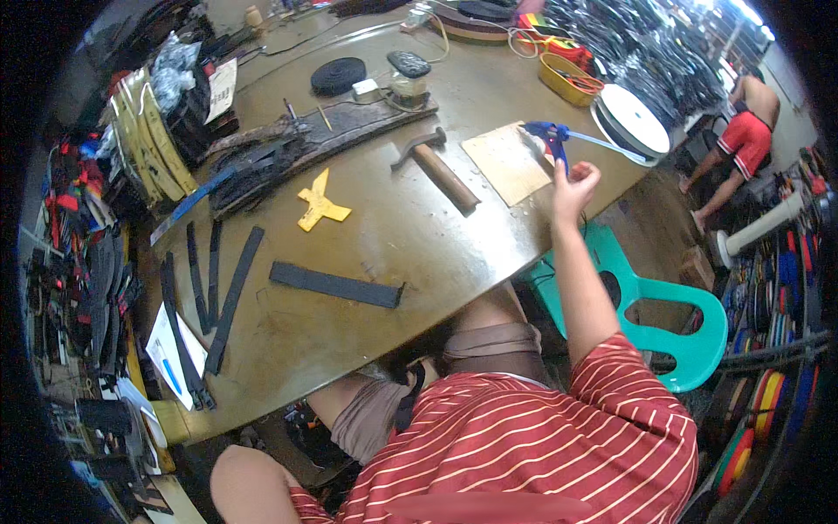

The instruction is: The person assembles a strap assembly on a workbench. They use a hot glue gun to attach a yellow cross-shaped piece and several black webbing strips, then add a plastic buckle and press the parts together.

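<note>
Right hand (pixel 572 188) up at the worktop (pixel 410 244) edge, fingers pinching blue-handled scissors (pixel 548 135) beside the hammer (pixel 441 166); left hand out of sight.

Right hand (pixel 572 185) gripping blue strap (pixel 548 134), hammer (pixel 436 162) on table (pixel 393 236)

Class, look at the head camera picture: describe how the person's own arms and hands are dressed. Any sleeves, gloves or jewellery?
The right hand is bare: no glove, ring or watch shows. The right forearm is uncovered up to a short sleeve of a red shirt with thin cream stripes. The left hand is out of view; only a bare rounded part shows at the lower edge.
</note>
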{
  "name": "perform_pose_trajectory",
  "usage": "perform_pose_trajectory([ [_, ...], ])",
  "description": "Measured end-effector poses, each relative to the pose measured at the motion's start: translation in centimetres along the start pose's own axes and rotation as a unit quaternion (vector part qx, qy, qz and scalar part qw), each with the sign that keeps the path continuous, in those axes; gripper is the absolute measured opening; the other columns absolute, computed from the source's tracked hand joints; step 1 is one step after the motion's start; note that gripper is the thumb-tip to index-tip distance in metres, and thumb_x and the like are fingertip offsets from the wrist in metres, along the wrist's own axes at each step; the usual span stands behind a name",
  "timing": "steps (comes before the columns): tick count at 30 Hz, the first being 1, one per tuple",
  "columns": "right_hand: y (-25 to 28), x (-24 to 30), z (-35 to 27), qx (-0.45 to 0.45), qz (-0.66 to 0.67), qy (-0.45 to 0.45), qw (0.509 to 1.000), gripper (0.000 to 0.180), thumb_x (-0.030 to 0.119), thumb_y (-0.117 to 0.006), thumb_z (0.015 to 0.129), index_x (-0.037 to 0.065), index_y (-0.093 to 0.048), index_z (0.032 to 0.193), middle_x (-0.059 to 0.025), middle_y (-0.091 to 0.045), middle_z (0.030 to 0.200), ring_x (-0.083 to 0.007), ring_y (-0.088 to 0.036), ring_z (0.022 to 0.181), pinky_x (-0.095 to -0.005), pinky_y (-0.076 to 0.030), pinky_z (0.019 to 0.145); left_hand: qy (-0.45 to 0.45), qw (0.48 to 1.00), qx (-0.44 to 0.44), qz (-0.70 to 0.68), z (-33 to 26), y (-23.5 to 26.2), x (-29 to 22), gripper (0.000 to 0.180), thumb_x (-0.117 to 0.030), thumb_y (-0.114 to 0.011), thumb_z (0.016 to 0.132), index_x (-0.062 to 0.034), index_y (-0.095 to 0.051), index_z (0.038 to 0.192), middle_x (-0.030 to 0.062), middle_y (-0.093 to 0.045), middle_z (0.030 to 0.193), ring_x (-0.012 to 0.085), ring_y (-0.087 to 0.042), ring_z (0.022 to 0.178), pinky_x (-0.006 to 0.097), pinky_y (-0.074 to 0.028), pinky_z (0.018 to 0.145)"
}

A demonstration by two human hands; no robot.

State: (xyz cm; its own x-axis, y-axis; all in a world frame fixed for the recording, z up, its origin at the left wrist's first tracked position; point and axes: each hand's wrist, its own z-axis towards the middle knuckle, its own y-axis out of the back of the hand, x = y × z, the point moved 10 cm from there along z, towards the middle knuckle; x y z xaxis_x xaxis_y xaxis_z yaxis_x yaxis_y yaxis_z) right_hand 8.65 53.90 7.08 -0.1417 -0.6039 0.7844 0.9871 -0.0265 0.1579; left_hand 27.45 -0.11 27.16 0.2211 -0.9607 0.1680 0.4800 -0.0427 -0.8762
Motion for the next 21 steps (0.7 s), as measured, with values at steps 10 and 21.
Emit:
perform_pose_trajectory([
  [10, -3.4, -4.4, 7.9, 0.171, 0.032, -0.003, 0.985, 0.077, 0.043, -0.081, 0.069, 0.009, -0.048, 0.13, -0.0149, -0.052, 0.11, -0.0226, -0.054, 0.09, -0.0367, -0.049, 0.079, -0.024, 0.896, 0.03, -0.442, -3.8, -1.4, -4.3, 0.044, -0.031, -0.07, 0.083, -0.0052, -0.057, 0.116, 0.0092, -0.062, 0.108, 0.0227, -0.059, 0.091, 0.033, -0.051, 0.071],
  [21, 0.3, -4.5, 0.4, 0.044, 0.069, -0.073, 0.994, 0.039, 0.016, -0.071, 0.082, 0.004, -0.056, 0.115, -0.0081, -0.053, 0.097, -0.0176, -0.054, 0.083, -0.0318, -0.048, 0.073, -0.042, 0.698, 0.072, -0.712, -3.9, -2.1, -4.7, 0.046, -0.032, -0.07, 0.083, -0.0063, -0.055, 0.118, 0.0079, -0.061, 0.107, 0.0246, -0.058, 0.09, 0.034, -0.05, 0.07],
])
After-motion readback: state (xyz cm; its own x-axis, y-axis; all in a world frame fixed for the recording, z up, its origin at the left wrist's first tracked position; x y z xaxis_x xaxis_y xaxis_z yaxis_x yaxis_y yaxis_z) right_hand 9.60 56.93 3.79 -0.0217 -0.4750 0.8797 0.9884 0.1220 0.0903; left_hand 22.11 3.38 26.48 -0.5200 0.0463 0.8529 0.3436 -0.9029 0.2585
